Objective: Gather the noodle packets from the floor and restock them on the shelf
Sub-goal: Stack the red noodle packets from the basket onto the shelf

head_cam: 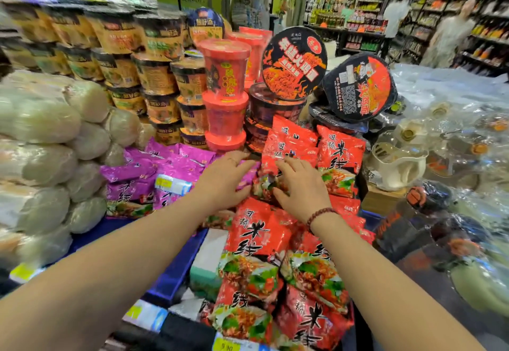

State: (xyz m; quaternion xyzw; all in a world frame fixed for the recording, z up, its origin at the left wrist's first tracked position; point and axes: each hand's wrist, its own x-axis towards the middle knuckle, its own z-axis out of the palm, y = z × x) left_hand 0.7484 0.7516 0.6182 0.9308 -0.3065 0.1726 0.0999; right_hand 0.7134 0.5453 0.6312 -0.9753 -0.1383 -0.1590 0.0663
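Note:
Red noodle packets lie stacked on the blue shelf, running from the near edge up to an upright row at the back. My right hand rests flat with spread fingers on one upright red packet in the middle. My left hand lies beside it, fingers straight, touching the left edge of that packet and the purple packets. Neither hand curls round anything.
Red cups and black bowls are piled behind the packets, orange bowls to the left. Pale wrapped bundles fill the left side. Plastic-wrapped goods crowd the right. People stand in the far aisle.

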